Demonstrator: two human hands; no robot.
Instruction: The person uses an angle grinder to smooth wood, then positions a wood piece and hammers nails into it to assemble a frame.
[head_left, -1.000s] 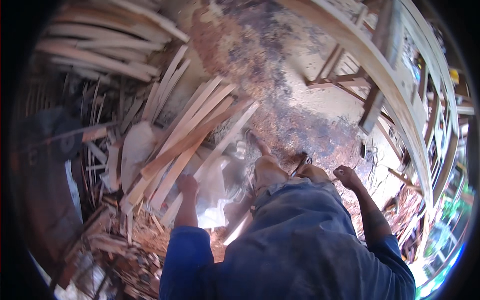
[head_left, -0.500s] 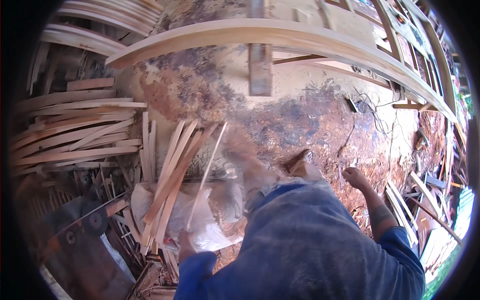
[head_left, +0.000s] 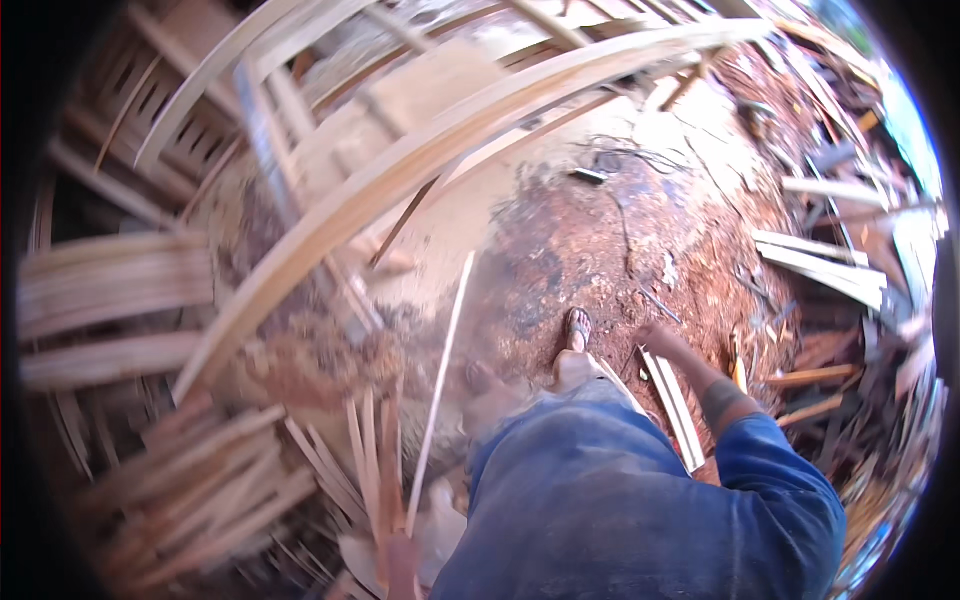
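Note:
A long, thin, pale wood strip (head_left: pixel 443 385) slants up from my left hand (head_left: pixel 400 556), whose fingers are closed around its lower end at the bottom of the view. Several other narrow strips (head_left: pixel 370 450) stand close beside that hand, on its left. My right hand (head_left: pixel 657 338) hangs low on the right, over the reddish ground, smeared by motion. Whether its fingers hold anything is unclear. Below it, two pale wood strips (head_left: pixel 677 412) lie beside my forearm, apart from the fingers as far as I can see.
A long curved-looking beam (head_left: pixel 440 150) crosses ahead on a wooden frame. Stacked boards (head_left: pixel 115 285) and a blurred pile of wood strips (head_left: pixel 200 490) lie left. A cable (head_left: pixel 640 160) trails across the ground. Scrap wood (head_left: pixel 820 370) litters the right side. My sandalled foot (head_left: pixel 577 328) is forward.
My view has swung to the right, so the beam now slants and the scrap pile shows more. The thin strip in my left hand now stands apart from the other strips. My right hand has moved slightly left in view.

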